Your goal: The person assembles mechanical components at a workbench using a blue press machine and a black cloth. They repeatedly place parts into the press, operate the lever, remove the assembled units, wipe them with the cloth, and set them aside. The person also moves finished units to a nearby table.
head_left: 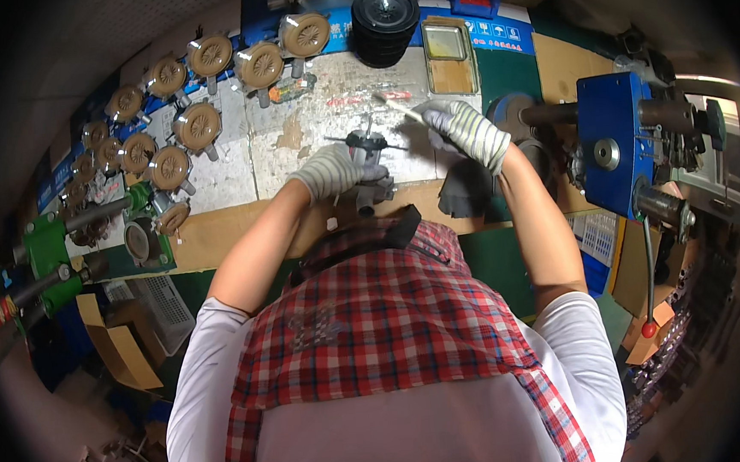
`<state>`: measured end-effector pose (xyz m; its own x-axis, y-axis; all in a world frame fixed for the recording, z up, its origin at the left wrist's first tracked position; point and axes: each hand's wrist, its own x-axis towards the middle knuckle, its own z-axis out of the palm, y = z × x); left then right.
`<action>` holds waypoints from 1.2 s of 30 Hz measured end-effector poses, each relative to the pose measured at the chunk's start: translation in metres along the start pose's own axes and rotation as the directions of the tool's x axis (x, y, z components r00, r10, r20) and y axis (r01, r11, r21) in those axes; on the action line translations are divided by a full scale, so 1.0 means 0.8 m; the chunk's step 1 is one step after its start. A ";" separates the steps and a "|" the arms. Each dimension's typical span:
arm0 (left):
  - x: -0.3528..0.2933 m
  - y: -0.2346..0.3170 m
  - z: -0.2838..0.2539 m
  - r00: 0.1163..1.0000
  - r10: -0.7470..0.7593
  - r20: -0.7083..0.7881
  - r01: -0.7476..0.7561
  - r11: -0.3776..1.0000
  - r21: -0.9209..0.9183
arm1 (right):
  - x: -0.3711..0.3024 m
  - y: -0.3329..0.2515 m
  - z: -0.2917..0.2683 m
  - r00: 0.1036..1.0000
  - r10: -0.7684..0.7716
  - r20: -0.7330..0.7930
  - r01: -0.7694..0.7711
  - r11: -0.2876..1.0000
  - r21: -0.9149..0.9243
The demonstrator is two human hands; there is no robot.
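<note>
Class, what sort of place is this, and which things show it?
Probably a small assembly workshop: a blue machine stands on the right, a green machine on the left, and many matching round brown parts between.

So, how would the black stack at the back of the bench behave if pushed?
The black stack seems narrower toward its base, so it might tip. Its layers could shift apart; the shiny top may be slippery.

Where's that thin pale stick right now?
In the head view, the thin pale stick is just right of centre, held in the right hand, above and right of the grey metal part in the left hand.
</note>
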<state>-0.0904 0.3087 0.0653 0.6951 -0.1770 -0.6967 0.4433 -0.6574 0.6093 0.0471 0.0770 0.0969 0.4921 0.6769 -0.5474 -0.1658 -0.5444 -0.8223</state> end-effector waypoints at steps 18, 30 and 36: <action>-0.075 -0.134 0.036 0.943 -0.174 -0.282 -0.267 0.108 -0.958 | 0.162 -0.015 -0.024 0.203 -0.708 -0.677 0.053 0.698 -0.714; -0.060 -0.044 -0.004 0.725 -0.082 -0.684 0.297 0.933 0.202 | 0.077 -0.143 0.016 0.439 -0.789 -0.430 0.174 0.544 -0.821; -0.078 0.037 0.026 0.344 0.369 -0.863 -0.075 0.927 0.367 | -0.101 -0.106 0.076 0.845 -0.303 -0.442 0.511 0.701 0.498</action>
<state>-0.1325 0.2851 0.1184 0.8916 0.3282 0.3118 0.1512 -0.8651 0.4783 -0.0304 0.0985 0.2019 0.8432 0.5178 -0.1449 -0.2900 0.2111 -0.9334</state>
